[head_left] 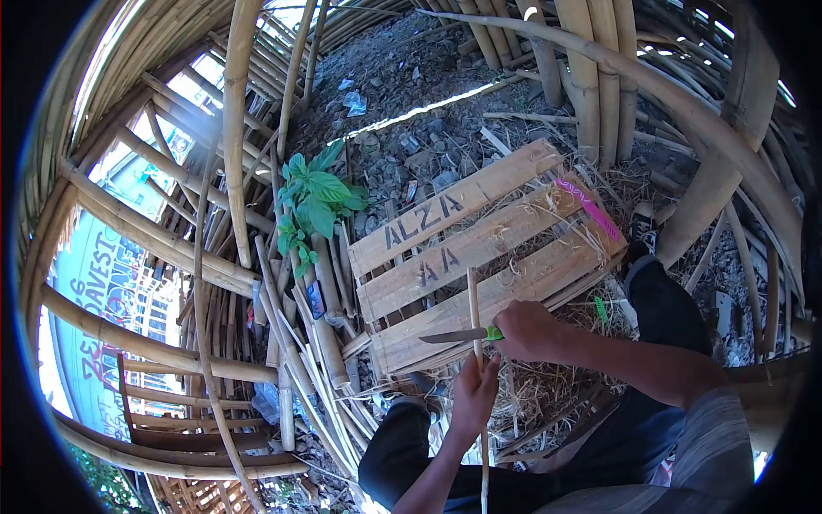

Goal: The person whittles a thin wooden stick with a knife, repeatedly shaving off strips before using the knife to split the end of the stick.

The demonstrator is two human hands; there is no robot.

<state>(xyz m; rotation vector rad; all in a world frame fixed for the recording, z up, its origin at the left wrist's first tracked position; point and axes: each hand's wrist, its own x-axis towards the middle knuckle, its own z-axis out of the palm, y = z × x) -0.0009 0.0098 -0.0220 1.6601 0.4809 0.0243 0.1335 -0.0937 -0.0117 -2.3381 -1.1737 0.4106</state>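
So only the head view here, looking down from the person's own eyes. They're sitting low among a mess of bamboo poles (235, 128) that arch all around the edges of the frame.

The right hand (524, 330) is closed around the green handle of a knife (458, 336), with the blade pointing off to the left, lying roughly flat. The left hand (473, 396) sits just below it, wrapped around a thin bamboo stick (473, 300) that stands close to upright. The stick runs from the bottom of the frame, through the left fist, and ends up over the planks. The blade meets the stick right above the left hand's fingers, crossing it at about a right angle.

Behind the hands is a wooden crate (479, 257) made of pale slats, tilted a bit, with dark letters stencilled on it ("ALZA" and "AA" as far as it can be read). A pink strip (591, 210) lies across its far right corner. Straw is scattered over the crate and the ground near the person's dark trousers.

To the left of the crate, a leafy green plant (315, 201) pokes up between the poles. Beyond that it's rubble and dirt.
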